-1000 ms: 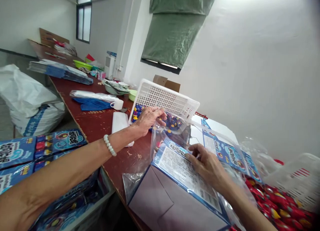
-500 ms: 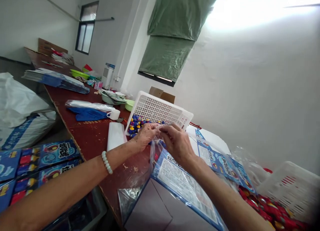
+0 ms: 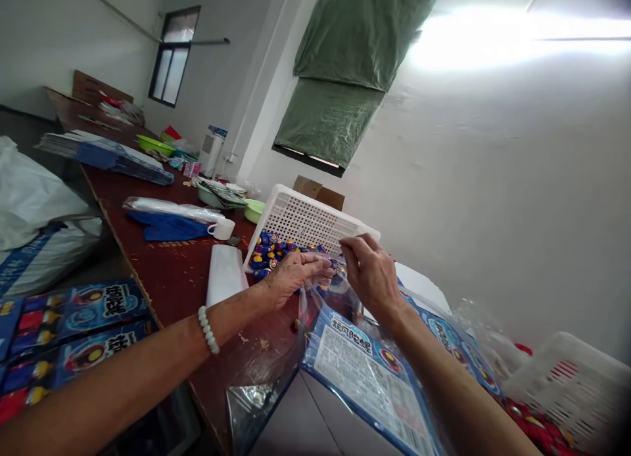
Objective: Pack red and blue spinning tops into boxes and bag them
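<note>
A clear plastic bag point(image 3: 311, 299) surrounds a blue-and-white printed box point(image 3: 367, 370), which stands tilted at the front of the table. My left hand point(image 3: 298, 276), wearing a pale bead bracelet point(image 3: 208, 330), has its fingers stretched forward, thumb against them, with the film of the bag's mouth between. To its right and slightly higher, my right hand point(image 3: 373, 275) pinches the other side of the mouth, fingers curled. Behind both hands a white perforated basket point(image 3: 315, 213) leans with small blue-and-yellow wrapped pieces point(image 3: 269, 249) in it.
A white mug point(image 3: 221, 229), blue cloth point(image 3: 170, 226) and white sheet stack point(image 3: 225, 272) lie left on the red-brown table point(image 3: 172, 272). Packed display boxes point(image 3: 93, 305) sit lower left. On the right are printed cartons point(image 3: 448, 331), red wrapped pieces point(image 3: 537, 423) and another white basket point(image 3: 566, 377).
My hands were together at the bag's mouth; the right hand has moved right and slightly up, spreading the film. The left hand's fingers have straightened.
</note>
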`<state>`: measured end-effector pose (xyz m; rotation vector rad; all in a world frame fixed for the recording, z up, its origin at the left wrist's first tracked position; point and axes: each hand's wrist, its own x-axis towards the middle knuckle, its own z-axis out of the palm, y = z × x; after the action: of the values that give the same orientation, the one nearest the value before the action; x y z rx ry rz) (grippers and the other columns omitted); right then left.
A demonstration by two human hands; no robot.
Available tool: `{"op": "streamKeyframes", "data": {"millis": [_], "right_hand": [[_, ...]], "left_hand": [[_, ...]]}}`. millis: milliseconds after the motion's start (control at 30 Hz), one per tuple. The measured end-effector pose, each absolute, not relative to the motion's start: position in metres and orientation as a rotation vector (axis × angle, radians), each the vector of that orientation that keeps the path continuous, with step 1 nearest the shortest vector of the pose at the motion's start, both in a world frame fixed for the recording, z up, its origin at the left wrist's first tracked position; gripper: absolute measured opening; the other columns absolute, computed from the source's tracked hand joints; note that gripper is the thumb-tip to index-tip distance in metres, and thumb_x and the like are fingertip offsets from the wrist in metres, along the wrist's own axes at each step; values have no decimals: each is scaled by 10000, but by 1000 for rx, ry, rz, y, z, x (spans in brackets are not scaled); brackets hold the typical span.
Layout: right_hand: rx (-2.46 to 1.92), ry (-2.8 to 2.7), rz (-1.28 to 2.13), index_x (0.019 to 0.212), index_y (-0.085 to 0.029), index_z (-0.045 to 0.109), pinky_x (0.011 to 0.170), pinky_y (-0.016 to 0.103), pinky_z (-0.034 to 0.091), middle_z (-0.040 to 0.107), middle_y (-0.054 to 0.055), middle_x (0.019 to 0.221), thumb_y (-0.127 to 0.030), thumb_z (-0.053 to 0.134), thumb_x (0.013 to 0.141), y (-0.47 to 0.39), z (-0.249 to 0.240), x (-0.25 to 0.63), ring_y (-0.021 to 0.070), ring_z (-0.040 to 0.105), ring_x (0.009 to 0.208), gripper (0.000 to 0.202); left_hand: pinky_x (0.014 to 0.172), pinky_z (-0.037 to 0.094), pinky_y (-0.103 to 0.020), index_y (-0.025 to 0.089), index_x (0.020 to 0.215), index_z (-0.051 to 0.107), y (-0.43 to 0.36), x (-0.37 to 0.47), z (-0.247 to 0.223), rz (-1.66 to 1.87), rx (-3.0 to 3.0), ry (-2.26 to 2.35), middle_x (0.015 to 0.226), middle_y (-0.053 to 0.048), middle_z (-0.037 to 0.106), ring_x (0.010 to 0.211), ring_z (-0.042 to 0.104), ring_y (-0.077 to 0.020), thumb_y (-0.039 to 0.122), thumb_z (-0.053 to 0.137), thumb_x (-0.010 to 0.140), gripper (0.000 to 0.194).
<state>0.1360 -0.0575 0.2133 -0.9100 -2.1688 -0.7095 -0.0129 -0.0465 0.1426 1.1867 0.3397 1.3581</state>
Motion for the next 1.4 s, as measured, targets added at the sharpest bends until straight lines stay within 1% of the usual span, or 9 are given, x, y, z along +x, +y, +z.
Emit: {"op": "streamKeyframes", "data": {"millis": [167, 333, 433, 567, 733, 967, 1167, 1267, 1400], "right_hand": [[-777, -2287, -845, 1039, -161, 628, 728, 306, 455, 606, 77, 959, -176, 532, 942, -76, 197, 125, 208, 559, 856, 138], [-853, -2357, -1076, 952, -167, 630, 706, 316, 425, 594, 73, 894, -130, 570, 910, -70, 191, 111, 221, 524, 833, 81], [-905, -2341, -1074, 966, -168, 619, 682, 312, 410, 593, 79, 897, -136, 560, 916, -63, 197, 111, 221, 525, 816, 84], [-965, -2150, -934, 1003, -152, 597, 657, 296, 396, 611, 91, 919, -125, 506, 934, -57, 211, 124, 217, 552, 823, 117], [-784, -2073, -727, 933, -150, 592, 687, 276, 412, 603, 64, 869, -170, 482, 945, -70, 207, 139, 183, 562, 788, 112], [-801, -2208, -887, 1038, -179, 619, 711, 279, 422, 617, 64, 912, -185, 528, 955, -72, 179, 120, 192, 556, 841, 124], [-852, -2269, -1092, 897, -172, 613, 634, 294, 390, 587, 61, 846, -148, 547, 920, -71, 188, 114, 213, 536, 787, 74], [-959, -2322, -952, 879, -156, 603, 629, 280, 385, 582, 74, 867, -144, 522, 923, -72, 195, 113, 205, 544, 795, 93], [-953, -2150, -342, 813, -158, 582, 704, 295, 413, 588, 70, 851, -133, 527, 873, -65, 202, 113, 203, 550, 809, 85]], "left_hand": [[691, 448, -248, 102, 748, 672, -46, -12, 140, 1384, 1273, 307, 718, -26, 625, 691, 558, -124, 355, 786, 656, 292], [651, 406, -241, 111, 613, 627, -48, -11, 142, 1470, 1294, 387, 608, 21, 544, 635, 480, -106, 312, 785, 633, 257], [670, 419, -245, 103, 659, 664, -49, -12, 145, 1447, 1307, 389, 628, 7, 579, 650, 511, -113, 323, 803, 617, 263], [754, 474, -292, 97, 826, 700, -48, -14, 145, 1380, 1298, 381, 786, -68, 680, 734, 610, -158, 402, 781, 673, 350], [789, 492, -328, 108, 920, 686, -50, -16, 144, 1377, 1294, 400, 846, -97, 695, 783, 635, -183, 474, 726, 724, 417], [616, 390, -218, 106, 671, 670, -54, -14, 148, 1452, 1458, 474, 676, -18, 612, 654, 492, -119, 401, 745, 676, 304], [581, 350, -217, 124, 562, 621, -50, -15, 143, 1506, 1527, 561, 588, 13, 540, 640, 421, -117, 361, 739, 657, 282], [569, 357, -211, 127, 569, 624, -53, -14, 144, 1476, 1529, 562, 600, 9, 562, 641, 432, -117, 376, 751, 645, 290], [622, 428, -231, 128, 659, 672, -57, -8, 151, 1431, 1508, 560, 699, -20, 645, 663, 528, -132, 445, 761, 637, 330]]}}
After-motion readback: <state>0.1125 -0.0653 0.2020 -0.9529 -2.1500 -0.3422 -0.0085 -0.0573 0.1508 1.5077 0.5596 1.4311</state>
